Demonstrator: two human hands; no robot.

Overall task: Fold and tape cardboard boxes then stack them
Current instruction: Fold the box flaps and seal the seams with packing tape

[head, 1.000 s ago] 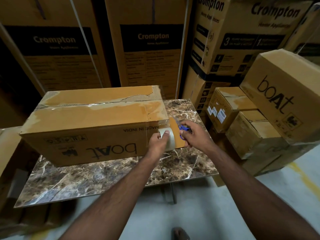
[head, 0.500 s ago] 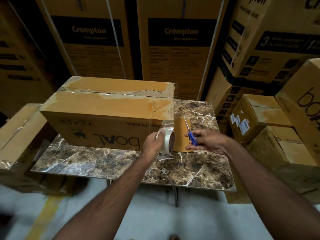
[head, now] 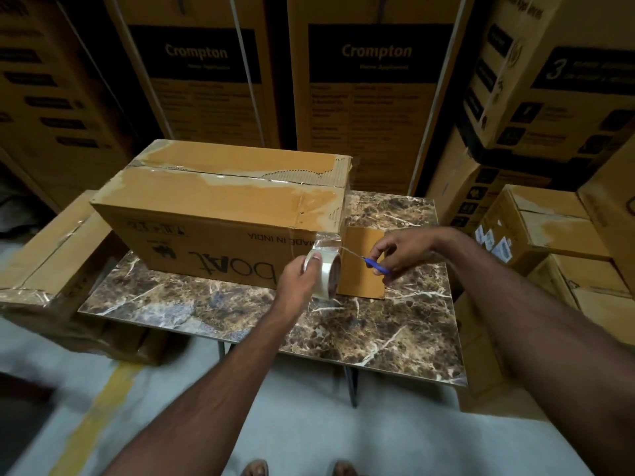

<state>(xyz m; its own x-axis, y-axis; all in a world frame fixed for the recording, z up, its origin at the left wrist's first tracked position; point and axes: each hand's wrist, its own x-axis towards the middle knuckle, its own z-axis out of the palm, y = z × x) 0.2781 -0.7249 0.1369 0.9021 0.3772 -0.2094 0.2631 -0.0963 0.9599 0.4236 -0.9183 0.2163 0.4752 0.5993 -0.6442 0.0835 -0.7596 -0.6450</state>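
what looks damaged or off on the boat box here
The boat box has its top face torn near the far right corner, with the paper skin peeled to bare corrugation. Its printing reads upside down, and the right end flap still hangs open.

the cardboard box is matt brown corrugated board; near its far right top corner the outer paper is torn away and the ribbed fluting shows, rough. glossy clear tape lies in shiny patches along the box's top seam. just beside the box's right end, the tape roll is glossy translucent plastic film. next to the roll, the scissors have thin bright metal blades and smooth blue plastic handles. under the box, the table has a polished, marble-look brown top with white veins. behind the box, the big cartons are matt printed cardboard.
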